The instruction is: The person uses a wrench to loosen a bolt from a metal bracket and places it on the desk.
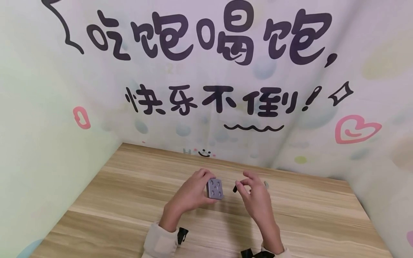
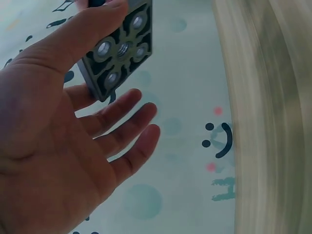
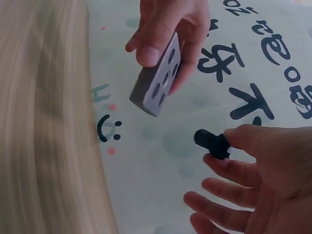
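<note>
My left hand (image 1: 193, 191) holds a small grey metal block (image 1: 215, 189) with several round holes, gripped by thumb and fingers above the wooden table (image 1: 129, 200). The left wrist view shows the block's (image 2: 119, 48) ribbed back with threaded holes, held by the thumb (image 2: 73, 41). My right hand (image 1: 255, 197) pinches a small black screw-like part (image 1: 235, 187) between thumb and forefinger, just right of the block. In the right wrist view the black part (image 3: 212, 142) sits at the fingertips, with the block (image 3: 158, 83) up and to its left.
A printed cloth backdrop (image 1: 206, 71) with large black characters closes off the back and sides of the table. A small grey item (image 1: 266, 185) lies on the wood just behind my right hand.
</note>
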`<action>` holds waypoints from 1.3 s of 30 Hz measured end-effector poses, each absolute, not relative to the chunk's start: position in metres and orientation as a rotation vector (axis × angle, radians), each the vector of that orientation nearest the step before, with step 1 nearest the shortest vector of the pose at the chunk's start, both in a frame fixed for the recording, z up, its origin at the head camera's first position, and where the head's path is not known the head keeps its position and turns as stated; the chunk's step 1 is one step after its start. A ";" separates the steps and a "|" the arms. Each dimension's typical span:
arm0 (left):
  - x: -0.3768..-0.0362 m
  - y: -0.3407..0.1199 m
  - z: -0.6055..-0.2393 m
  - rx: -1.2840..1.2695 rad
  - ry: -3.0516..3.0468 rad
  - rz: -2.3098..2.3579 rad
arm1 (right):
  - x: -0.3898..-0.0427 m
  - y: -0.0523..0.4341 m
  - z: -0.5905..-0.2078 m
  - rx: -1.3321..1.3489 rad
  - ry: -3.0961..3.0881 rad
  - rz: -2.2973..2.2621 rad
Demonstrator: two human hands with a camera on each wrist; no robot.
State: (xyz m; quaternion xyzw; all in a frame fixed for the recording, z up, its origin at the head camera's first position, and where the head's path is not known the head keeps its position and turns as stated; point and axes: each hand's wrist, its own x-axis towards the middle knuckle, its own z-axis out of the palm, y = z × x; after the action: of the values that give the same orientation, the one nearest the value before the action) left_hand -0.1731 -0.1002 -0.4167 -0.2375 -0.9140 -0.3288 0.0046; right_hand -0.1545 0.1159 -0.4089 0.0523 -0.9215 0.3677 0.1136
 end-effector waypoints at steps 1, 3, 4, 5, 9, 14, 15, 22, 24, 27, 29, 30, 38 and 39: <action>-0.173 -0.101 -0.418 -0.739 -2.883 -1.012 | -0.155 0.117 -0.411 0.155 -2.737 1.058; -0.174 -0.101 -0.421 -0.733 -2.910 -0.982 | -0.157 0.117 -0.416 0.156 -2.807 1.007; -0.174 -0.101 -0.422 -0.735 -2.919 -0.963 | -0.158 0.118 -0.419 0.158 -2.835 0.979; -0.175 -0.101 -0.424 -0.737 -2.929 -0.943 | -0.159 0.118 -0.422 0.157 -2.860 0.958; -0.177 -0.100 -0.430 -0.750 -2.955 -0.899 | -0.164 0.119 -0.433 0.166 -2.909 0.898; -0.179 -0.099 -0.439 -0.753 -3.003 -0.865 | -0.168 0.121 -0.443 0.162 -2.950 0.880; -0.180 -0.099 -0.440 -0.748 -3.016 -0.858 | -0.168 0.121 -0.445 0.161 -2.960 0.884; -0.179 -0.098 -0.445 -0.715 -3.090 -0.812 | -0.173 0.120 -0.457 0.165 -3.010 0.856; -0.180 -0.098 -0.447 -0.717 -3.092 -0.803 | -0.175 0.120 -0.461 0.172 -3.012 0.828; -0.180 -0.098 -0.449 -0.725 -3.094 -0.805 | -0.176 0.119 -0.464 0.186 -3.006 0.781; -0.180 -0.098 -0.450 -0.729 -3.099 -0.807 | -0.176 0.118 -0.465 0.193 -3.007 0.754; -0.180 -0.098 -0.451 -0.729 -3.104 -0.806 | -0.176 0.118 -0.466 0.198 -3.007 0.743; -0.181 -0.099 -0.455 -0.678 -3.165 -0.791 | -0.174 0.117 -0.469 0.262 -3.039 0.699; -0.181 -0.099 -0.456 -0.668 -3.175 -0.783 | -0.174 0.117 -0.470 0.265 -3.043 0.698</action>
State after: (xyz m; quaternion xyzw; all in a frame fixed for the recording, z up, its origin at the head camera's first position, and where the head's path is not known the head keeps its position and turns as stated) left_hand -0.1814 -0.0990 -0.4556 -0.1992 -0.9467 -0.2334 -0.0977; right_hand -0.1736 0.1170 -0.4698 0.0846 -0.9712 0.2227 0.0041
